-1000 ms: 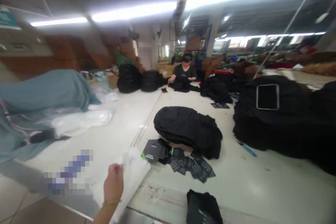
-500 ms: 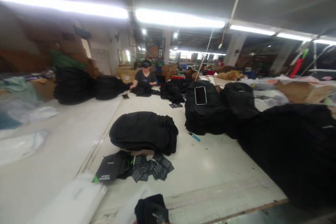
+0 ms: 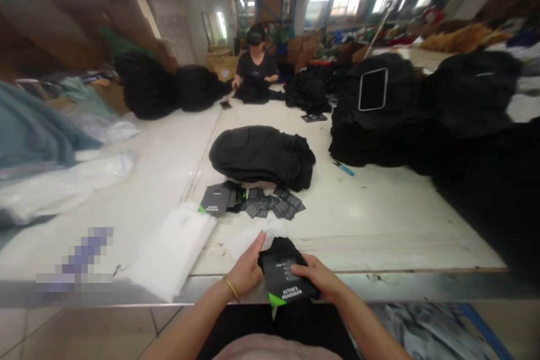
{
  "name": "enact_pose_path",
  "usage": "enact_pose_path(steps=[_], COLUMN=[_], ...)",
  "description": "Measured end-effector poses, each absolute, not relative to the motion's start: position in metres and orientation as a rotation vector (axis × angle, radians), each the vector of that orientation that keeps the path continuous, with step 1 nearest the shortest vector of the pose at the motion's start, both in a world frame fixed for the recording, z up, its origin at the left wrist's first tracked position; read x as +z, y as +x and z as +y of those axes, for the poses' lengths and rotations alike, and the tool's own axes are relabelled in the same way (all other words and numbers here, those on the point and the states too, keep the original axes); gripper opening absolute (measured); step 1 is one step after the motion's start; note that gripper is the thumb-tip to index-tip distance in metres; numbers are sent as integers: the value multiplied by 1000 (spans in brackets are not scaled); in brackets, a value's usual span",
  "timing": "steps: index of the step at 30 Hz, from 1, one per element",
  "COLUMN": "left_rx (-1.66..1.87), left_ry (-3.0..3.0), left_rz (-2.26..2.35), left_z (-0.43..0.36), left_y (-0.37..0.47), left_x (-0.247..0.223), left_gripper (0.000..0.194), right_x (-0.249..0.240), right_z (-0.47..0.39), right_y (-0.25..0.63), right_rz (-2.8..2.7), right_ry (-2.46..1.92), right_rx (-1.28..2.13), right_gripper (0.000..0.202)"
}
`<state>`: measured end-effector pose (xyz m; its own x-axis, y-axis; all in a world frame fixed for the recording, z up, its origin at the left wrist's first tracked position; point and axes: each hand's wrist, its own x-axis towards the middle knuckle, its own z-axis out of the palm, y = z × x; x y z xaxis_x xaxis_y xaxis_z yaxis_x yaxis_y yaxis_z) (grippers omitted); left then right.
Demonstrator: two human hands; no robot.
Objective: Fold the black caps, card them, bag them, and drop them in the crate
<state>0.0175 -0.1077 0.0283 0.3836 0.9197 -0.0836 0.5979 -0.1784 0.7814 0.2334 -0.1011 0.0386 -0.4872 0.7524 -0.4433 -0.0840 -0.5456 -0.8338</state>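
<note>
A folded black cloth item with a black and green card (image 3: 283,284) on its front is held at the table's front edge. My right hand (image 3: 316,277) grips it from the right, thumb on the card. My left hand (image 3: 250,264), with a yellow band at the wrist, closes on its left side and on a clear plastic bag (image 3: 240,242), partly hidden behind. Beyond lie black and green cards (image 3: 217,200), small dark tags (image 3: 274,203) in a loose spread, and a pile of folded black cloth (image 3: 259,152). White plastic bags (image 3: 171,250) are stacked to the left.
Blue snips (image 3: 345,169) lie right of the cloth pile. A phone (image 3: 373,89) rests on a tall black stack (image 3: 358,135). More black cloth fills the right side. Across the table (image 3: 156,163) a person (image 3: 256,70) sits handling black cloth. Plastic and grey-blue fabric (image 3: 37,129) lie at left.
The view has tilted down, so the table's front edge and both my hands now show. The black item, earlier at the bottom edge, is now fully in view between them.
</note>
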Motion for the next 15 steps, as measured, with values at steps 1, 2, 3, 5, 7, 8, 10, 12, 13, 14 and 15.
enact_pose_path(steps=[1,2,3,5,7,8,10,12,13,14,15], left_rx=[500,461,420,330,263,244,214,209,223,246,275], left_ry=[1955,2036,2119,2262,2365,2400,2447,2473,2482,2491,2499], left_rz=[1288,1261,1240,1225,1215,1203,1155,1110,1101,1097,1097], left_z=[-106,-105,-105,-106,-107,-108,-110,-115,-120,-125,-131], left_y=[19,22,27,36,40,40,35,32,33,37,44], left_x=[32,35,37,41,43,43,41,36,34,31,28], left_gripper=[84,88,91,93,93,91,85,77,73,70,69], right_x=[38,38,38,41,42,41,34,22,15,8,1], right_z=[-98,-95,-94,-93,-91,-90,-85,-82,-82,-85,-90], right_y=[232,230,228,223,219,218,219,218,216,212,207], right_rz=[-1127,-1194,-1246,-1280,-1244,-1208,-1092,-957,-901,-858,-815], right_ry=[-1222,-1282,-1324,-1345,-1311,-1290,-1269,-1277,-1283,-1284,-1271], right_rx=[1992,1912,1834,1736,1759,1795,1851,1837,1807,1774,1748], right_gripper=[27,24,24,29,30,28,22,25,28,30,33])
